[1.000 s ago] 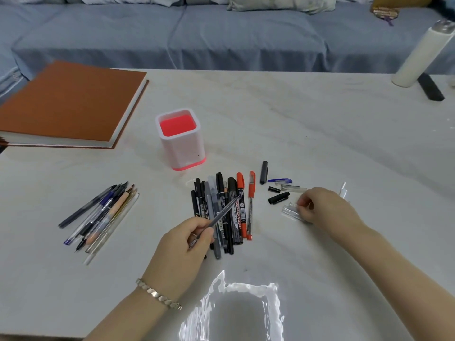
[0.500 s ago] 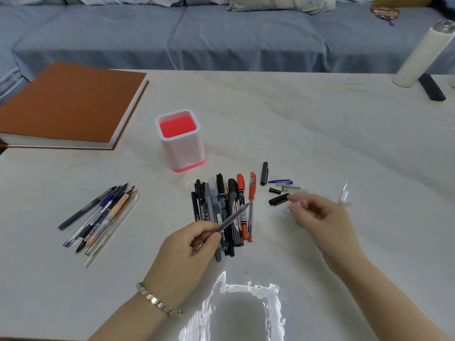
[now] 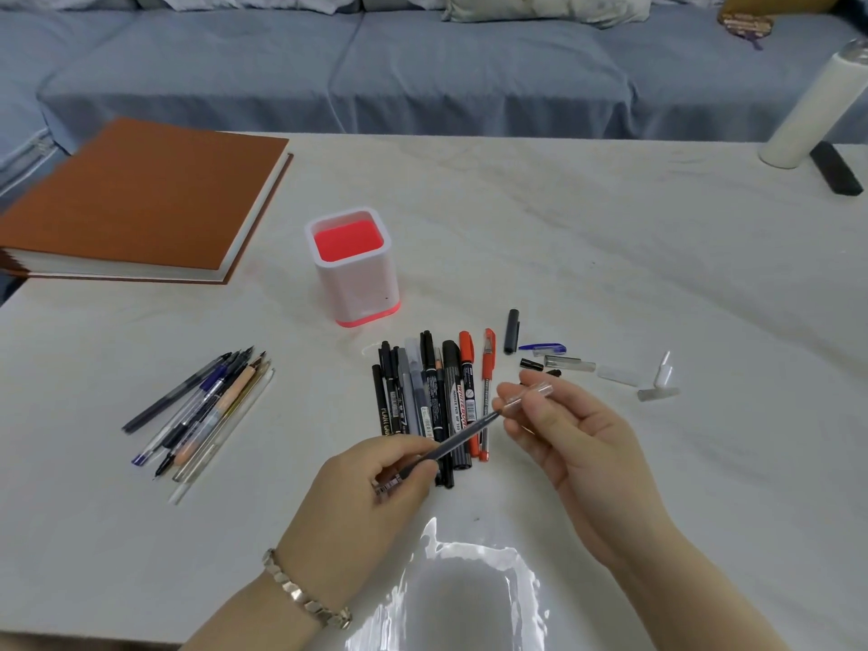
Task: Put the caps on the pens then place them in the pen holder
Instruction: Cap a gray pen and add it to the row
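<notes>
A big white table (image 3: 610,256) stands in front of a blue sofa (image 3: 422,72). A thick brown book (image 3: 141,199) lies at the far left of the table. The pen holder (image 3: 357,279) is white with a red inside and stands upright in the middle, just behind a pile of pens (image 3: 432,397). These pens are black, grey and red, and they lie side by side. More pens (image 3: 202,411) lie in a bunch on the left, well apart from the pile. Some loose caps (image 3: 554,361) lie on the right of the pile, some dark, one blue and some clear. The left hand (image 3: 375,491), with a bracelet (image 3: 305,594) on its wrist, has its fingers curled round the back end of a grey pen (image 3: 460,439). The pen points up and to the right, over the pile. The right hand (image 3: 573,434) is held up with the palm facing in, and its thumb and fingertips pinch a clear cap (image 3: 528,396). The tip of the grey pen is right at the open end of the cap. A tall white bottle (image 3: 808,110) stands at the far right corner, with a black block (image 3: 836,169) just beside it.
</notes>
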A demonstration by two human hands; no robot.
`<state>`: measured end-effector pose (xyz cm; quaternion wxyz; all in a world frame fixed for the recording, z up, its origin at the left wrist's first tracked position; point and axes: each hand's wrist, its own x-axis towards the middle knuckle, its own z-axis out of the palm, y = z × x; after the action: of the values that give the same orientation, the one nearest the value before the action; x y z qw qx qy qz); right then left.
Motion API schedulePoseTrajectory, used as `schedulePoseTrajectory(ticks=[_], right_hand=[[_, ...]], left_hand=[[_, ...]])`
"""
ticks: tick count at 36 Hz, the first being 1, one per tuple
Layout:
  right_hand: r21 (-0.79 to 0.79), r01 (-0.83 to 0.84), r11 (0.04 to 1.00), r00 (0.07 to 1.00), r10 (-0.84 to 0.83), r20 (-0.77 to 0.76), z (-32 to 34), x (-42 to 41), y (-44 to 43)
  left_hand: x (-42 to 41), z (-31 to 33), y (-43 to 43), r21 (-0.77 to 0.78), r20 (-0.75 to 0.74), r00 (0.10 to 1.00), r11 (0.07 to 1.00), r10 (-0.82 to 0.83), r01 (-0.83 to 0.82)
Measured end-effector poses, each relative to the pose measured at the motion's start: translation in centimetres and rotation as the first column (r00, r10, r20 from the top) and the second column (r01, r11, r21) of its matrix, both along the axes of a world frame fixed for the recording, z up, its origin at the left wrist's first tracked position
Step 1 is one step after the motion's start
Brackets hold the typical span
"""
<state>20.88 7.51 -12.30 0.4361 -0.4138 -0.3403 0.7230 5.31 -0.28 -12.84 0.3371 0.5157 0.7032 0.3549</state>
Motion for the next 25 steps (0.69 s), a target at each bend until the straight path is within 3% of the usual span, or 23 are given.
schedulePoseTrajectory(ticks=[11,17,22,25], right_hand=[[0.001,-0.064,0.998,0.995,0.063,0.08,-0.7,-0.4,-0.9],[0.071,-0.071,0.995,0.994,0.065,0.088,-0.5,-0.6,-1.3],[0.1,-0.09,0.991,0.992,0.08,0.096,-0.4,-0.4,-1.3],[0.125,-0.104,0.987,0.99,0.091,0.105,-0.2,-0.4,-1.2]], left_hand=[[0.2,0.4,-0.1,0.076,-0.071,0.996,0.995,-0.054,0.059],[0.3,0.5,-0.3,0.094,-0.039,0.996,0.992,-0.076,0.08],[0.7,1.1,0.1,-0.044,0.208,0.978,0.999,-0.008,0.017],[0.8,1.1,0.3,-0.159,0.488,0.868,0.987,0.093,-0.016]])
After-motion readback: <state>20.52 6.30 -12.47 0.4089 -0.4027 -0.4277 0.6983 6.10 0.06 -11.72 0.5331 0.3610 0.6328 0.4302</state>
